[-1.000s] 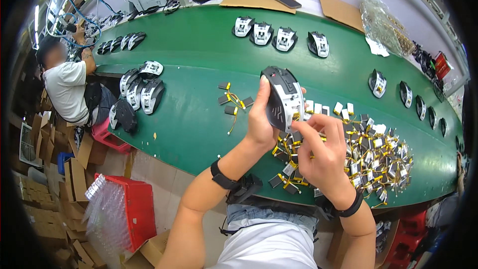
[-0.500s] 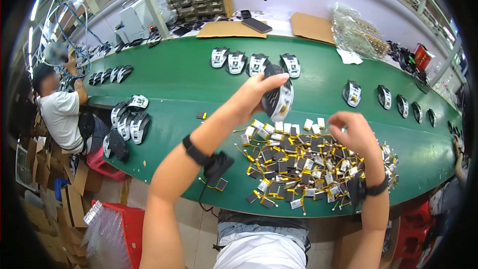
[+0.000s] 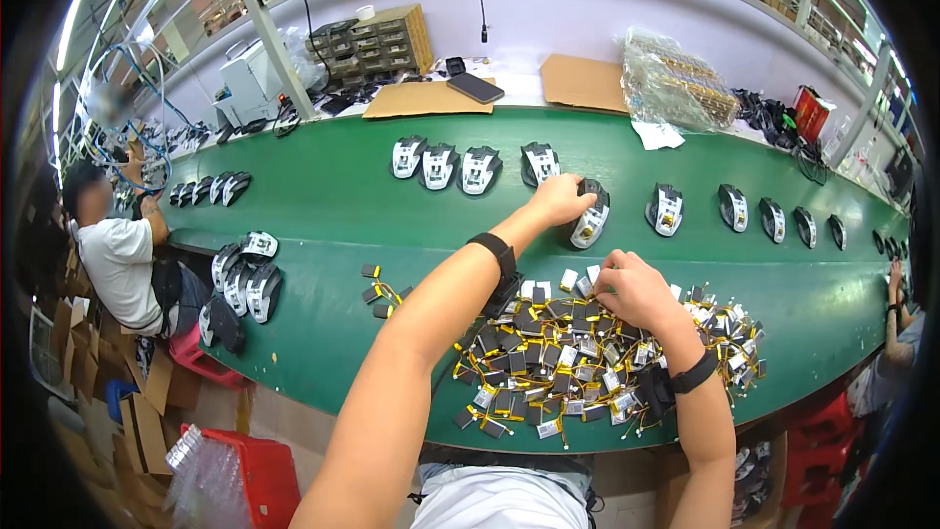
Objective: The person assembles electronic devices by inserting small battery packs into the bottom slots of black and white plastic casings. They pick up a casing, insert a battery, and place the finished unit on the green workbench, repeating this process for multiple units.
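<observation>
My left hand [image 3: 556,201] grips a half-built computer mouse [image 3: 590,219], black on top with a pale base, at the green bench surface beyond the battery pile. A small piece with yellow shows in the mouse's open base. My right hand [image 3: 641,292] is over the far edge of a wide pile of small pouch batteries [image 3: 548,358] with yellow tape and thin wires. Its fingers are curled together at the batteries; whatever lies between them is hidden. Just left of the held mouse stands another mouse [image 3: 540,165].
More mice stand in rows: a few at the back [image 3: 439,168], several to the right [image 3: 732,208], and a cluster [image 3: 250,284] at left. Cardboard [image 3: 431,98] and a phone [image 3: 476,88] lie behind. A co-worker [image 3: 117,255] sits left; another person's arm [image 3: 896,323] shows right.
My left hand has moved forward and lowered the mouse from the air to the bench. My right hand has shifted left along the pile's far edge, fingers curled. The whole view has shifted.
</observation>
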Demonstrator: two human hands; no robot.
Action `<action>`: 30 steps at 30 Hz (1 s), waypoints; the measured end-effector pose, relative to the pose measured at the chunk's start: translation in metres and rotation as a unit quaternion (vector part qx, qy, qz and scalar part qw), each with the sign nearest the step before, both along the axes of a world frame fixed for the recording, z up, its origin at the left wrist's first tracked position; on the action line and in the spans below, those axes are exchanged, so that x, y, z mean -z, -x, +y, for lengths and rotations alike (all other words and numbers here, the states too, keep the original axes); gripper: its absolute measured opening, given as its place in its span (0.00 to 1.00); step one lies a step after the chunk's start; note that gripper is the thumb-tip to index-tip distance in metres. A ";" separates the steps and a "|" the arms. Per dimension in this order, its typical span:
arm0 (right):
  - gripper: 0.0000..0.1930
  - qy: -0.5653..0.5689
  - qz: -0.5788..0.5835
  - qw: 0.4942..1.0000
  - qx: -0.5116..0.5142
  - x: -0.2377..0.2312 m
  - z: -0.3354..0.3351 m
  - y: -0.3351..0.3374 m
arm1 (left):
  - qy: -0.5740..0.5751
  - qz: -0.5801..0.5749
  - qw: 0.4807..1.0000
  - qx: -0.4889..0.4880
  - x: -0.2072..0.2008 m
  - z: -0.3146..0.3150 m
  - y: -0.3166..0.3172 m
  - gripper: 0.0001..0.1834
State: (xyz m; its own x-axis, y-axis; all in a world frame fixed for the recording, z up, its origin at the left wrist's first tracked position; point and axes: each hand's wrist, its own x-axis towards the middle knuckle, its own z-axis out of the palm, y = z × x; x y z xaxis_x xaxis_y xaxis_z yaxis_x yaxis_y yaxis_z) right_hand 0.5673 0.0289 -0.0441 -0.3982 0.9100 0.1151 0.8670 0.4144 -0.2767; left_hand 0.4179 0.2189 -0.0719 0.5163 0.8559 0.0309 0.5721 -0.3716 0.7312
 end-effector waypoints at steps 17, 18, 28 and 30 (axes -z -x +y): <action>0.06 0.033 0.465 0.884 0.021 -0.021 -0.014 0.003 | -0.021 0.261 0.922 -0.286 -0.013 0.038 -0.012 0.46; 0.06 0.041 0.472 0.880 0.016 -0.020 -0.014 0.003 | -0.033 0.250 0.924 -0.288 -0.011 0.042 -0.015 0.44; 0.05 0.156 0.544 0.824 0.035 -0.013 -0.016 -0.008 | -0.026 0.135 0.968 -0.211 -0.013 0.032 -0.036 0.41; 0.04 0.159 0.542 0.824 0.036 -0.013 -0.018 0.000 | 0.041 0.049 0.965 -0.256 -0.013 0.028 -0.024 0.43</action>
State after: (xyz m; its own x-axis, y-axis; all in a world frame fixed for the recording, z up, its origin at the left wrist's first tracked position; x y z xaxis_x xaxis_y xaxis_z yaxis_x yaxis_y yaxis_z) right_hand 0.5677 0.0113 -0.0311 -0.1611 0.9797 0.1191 0.0584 0.1300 -0.9898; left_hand 0.4423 0.2469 -0.0587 0.0232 0.9969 -0.0757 0.7329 0.0345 0.6794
